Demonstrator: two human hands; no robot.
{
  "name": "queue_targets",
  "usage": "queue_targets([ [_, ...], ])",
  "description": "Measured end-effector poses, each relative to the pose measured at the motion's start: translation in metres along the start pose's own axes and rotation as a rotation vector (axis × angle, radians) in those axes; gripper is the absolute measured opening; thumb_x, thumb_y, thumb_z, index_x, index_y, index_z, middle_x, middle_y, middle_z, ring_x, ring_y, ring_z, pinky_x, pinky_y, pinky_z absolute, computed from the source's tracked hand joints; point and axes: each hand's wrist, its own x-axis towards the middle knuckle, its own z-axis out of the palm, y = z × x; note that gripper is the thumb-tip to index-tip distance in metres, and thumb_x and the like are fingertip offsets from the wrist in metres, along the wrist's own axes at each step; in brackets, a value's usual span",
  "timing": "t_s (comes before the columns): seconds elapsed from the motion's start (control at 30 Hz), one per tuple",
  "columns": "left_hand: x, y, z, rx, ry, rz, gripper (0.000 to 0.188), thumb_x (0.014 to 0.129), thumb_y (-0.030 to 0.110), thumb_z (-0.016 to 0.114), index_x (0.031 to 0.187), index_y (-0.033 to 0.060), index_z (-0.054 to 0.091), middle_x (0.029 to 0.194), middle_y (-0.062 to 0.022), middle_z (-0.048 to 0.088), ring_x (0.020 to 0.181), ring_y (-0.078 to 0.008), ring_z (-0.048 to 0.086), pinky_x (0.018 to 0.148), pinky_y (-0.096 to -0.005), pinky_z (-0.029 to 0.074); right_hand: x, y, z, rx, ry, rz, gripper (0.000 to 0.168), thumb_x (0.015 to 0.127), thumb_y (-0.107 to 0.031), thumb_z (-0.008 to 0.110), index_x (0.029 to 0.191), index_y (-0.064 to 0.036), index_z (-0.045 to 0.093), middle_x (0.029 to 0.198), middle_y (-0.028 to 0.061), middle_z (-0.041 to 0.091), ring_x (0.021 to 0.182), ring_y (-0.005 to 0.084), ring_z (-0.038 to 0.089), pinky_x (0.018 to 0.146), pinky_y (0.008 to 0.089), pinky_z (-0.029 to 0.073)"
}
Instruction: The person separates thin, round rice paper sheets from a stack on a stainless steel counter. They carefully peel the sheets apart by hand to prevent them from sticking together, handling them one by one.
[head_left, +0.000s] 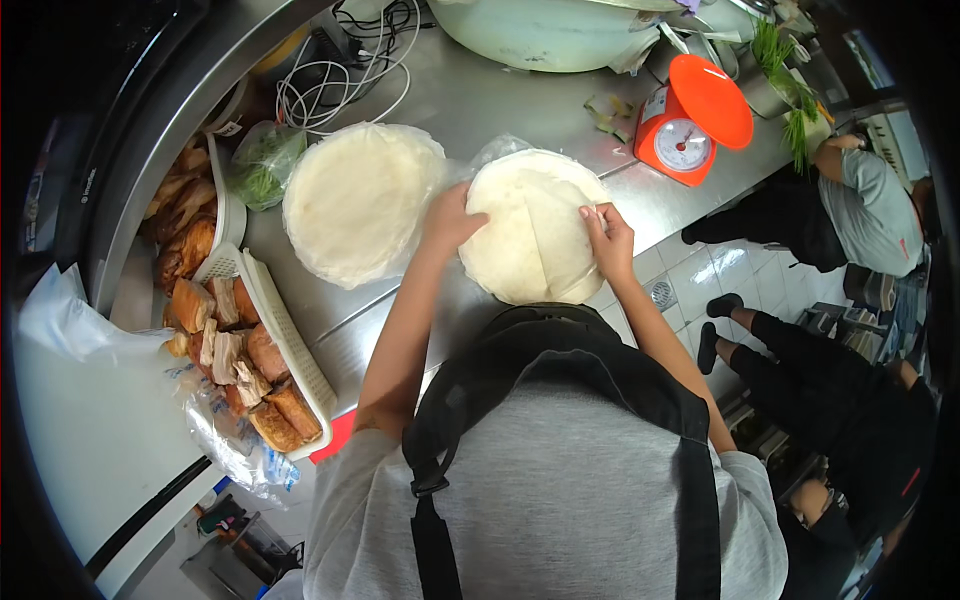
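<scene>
A stack of thin, round, pale dough sheets (499, 247) lies before me at the steel counter's near edge, with clear plastic (499, 146) showing behind it. My right hand (613, 238) pinches the right rim of the top sheet between thumb and fingers. A crease runs down the middle of that sheet. At the stack's left rim, my left hand (452, 217) grips the edge with its thumb on top; its other fingers are partly hidden. Just left of this hand lies a second round stack (360, 202), partly wrapped in clear plastic.
A white basket (300, 352) of roasted meat pieces (240, 352) stands at left, beside bagged greens (259, 169). Coiled cables (330, 94) and a large pale basin (540, 37) are behind. An orange dial scale (679, 139) stands at right. Two people (862, 202) are beyond the counter.
</scene>
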Motion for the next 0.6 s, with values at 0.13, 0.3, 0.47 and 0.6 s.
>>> queue_targets([
  [0.13, 0.034, 0.025, 0.004, 0.07, 0.035, 0.18, 0.057, 0.063, 0.016, 0.076, 0.117, 0.0042, 0.063, 0.103, -0.0134, 0.07, 0.095, -0.0269, 0.067, 0.086, -0.0345, 0.051, 0.013, -0.005, -0.001, 0.022, -0.137, -0.005, 0.023, 0.09, -0.028, 0.069, 0.086, -0.005, 0.065, 0.06, -0.0041, 0.051, 0.053, 0.0035, 0.04, 0.049, 0.0232, 0.035],
  [0.3, 0.075, 0.025, 0.015, 0.077, -0.145, 0.139, 0.054, 0.063, 0.02, 0.078, 0.112, 0.003, 0.067, 0.099, -0.0122, 0.072, 0.089, -0.0224, 0.069, 0.082, -0.0334, 0.053, 0.028, -0.021, -0.009, -0.039, -0.367, 0.041, 0.054, 0.08, -0.043, 0.075, 0.112, -0.001, 0.065, 0.093, 0.0087, 0.067, 0.081, 0.0154, 0.061, 0.073, 0.029, 0.049],
  [0.47, 0.07, 0.046, 0.004, -0.022, -0.285, 0.066, 0.048, 0.062, 0.021, 0.082, 0.105, 0.0005, 0.07, 0.091, -0.0102, 0.073, 0.08, -0.0178, 0.069, 0.077, -0.0314, 0.054, 0.048, -0.053, 0.001, -0.122, -0.496, 0.126, 0.082, 0.073, -0.053, 0.077, 0.129, 0.005, 0.057, 0.12, 0.0205, 0.064, 0.108, 0.0288, 0.063, 0.092, 0.0355, 0.049],
  [0.6, 0.057, 0.055, -0.003, -0.105, -0.297, 0.091, 0.049, 0.061, 0.018, 0.084, 0.104, -0.0001, 0.069, 0.09, -0.0103, 0.072, 0.079, -0.0175, 0.068, 0.076, -0.0306, 0.054, 0.05, -0.069, 0.012, -0.22, -0.446, -0.05, 0.063, 0.076, -0.044, 0.077, 0.118, 0.001, 0.065, 0.098, 0.0209, 0.07, 0.087, 0.028, 0.069, 0.079, 0.0363, 0.053],
])
